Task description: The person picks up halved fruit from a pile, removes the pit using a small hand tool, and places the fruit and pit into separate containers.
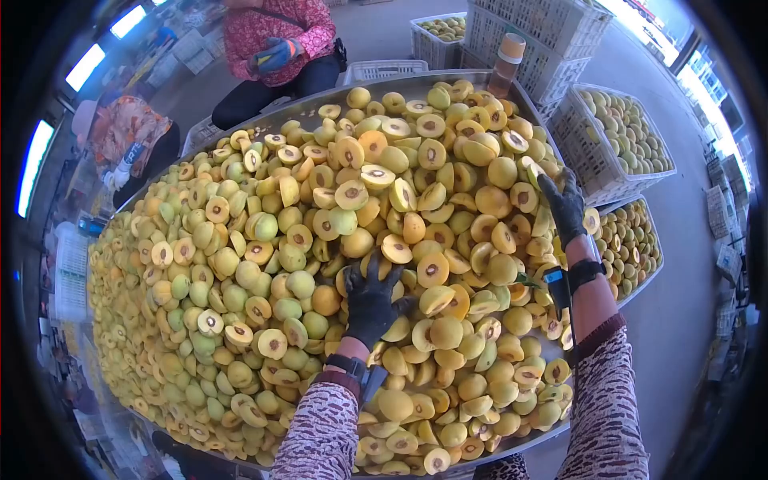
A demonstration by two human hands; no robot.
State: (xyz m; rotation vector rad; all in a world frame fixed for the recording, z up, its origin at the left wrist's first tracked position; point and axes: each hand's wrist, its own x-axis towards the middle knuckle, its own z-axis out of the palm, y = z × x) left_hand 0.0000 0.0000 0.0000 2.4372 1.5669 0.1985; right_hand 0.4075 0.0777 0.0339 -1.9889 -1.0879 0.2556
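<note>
A big heap of yellow-green apricots (352, 194), many cut in half with brown stones or hollows showing, fills a large metal tray (524, 94). Dark-gloved, my left hand (372, 304) lies on the middle of the heap with its fingers spread over the fruit. My right hand (565, 206), in a matching glove, is at the tray's right edge. Its fingers are stretched out and touch the outer fruit, close to an apricot half (532, 170). Each wrist wears a dark strap with a small device.
A capped bottle (506, 68) stands at the tray's far corner. Crates of fruit (592, 136) are at the right, with stacked crates (528, 48) behind. Across the tray sits a person (280, 40) with blue gloves; another person (132, 140) is at the left.
</note>
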